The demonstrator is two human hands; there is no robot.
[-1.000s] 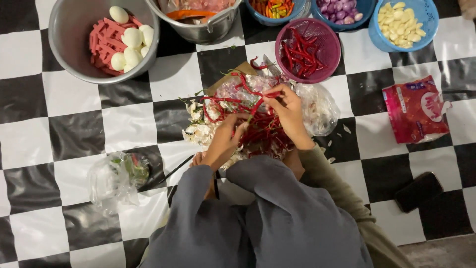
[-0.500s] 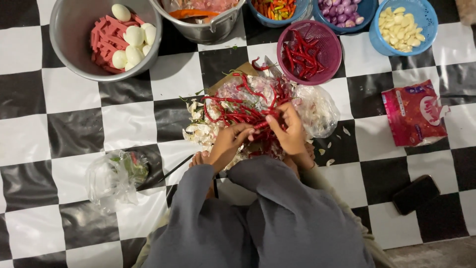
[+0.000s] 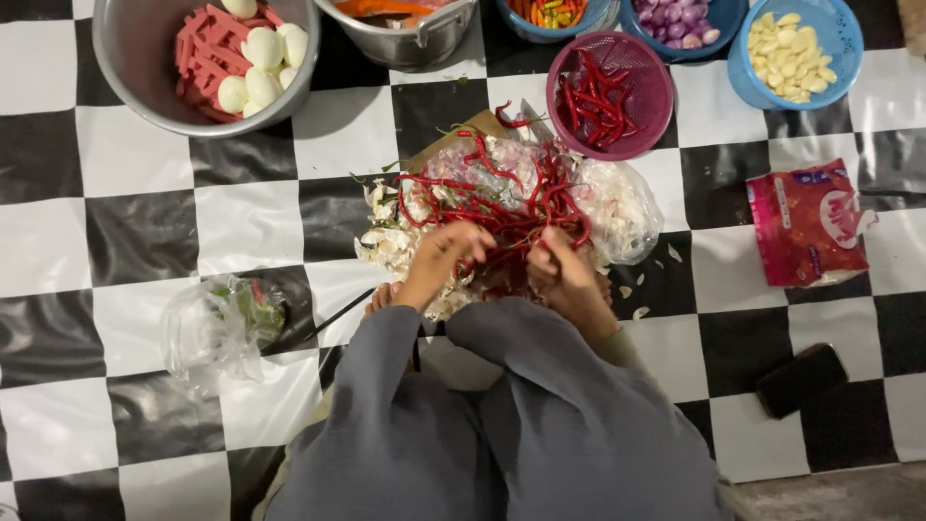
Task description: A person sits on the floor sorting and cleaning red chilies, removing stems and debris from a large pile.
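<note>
Left edge: clear plastic bag [image 3: 224, 323]. Centre: left hand [image 3: 444, 256] and right hand [image 3: 562, 270] with fingers curled down into the pile of red chillies [image 3: 502, 198]; exact grip can't be told. Upper right: purple basket [image 3: 651, 96], red packet [image 3: 808, 224].

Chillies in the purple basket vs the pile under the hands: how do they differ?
The purple basket's chillies are few and contained; the chilli pile is larger, loose and tangled over a clear plastic bag. The left hand and right hand are on the pile; nothing touches the basket's. Both are long red chillies.
</note>
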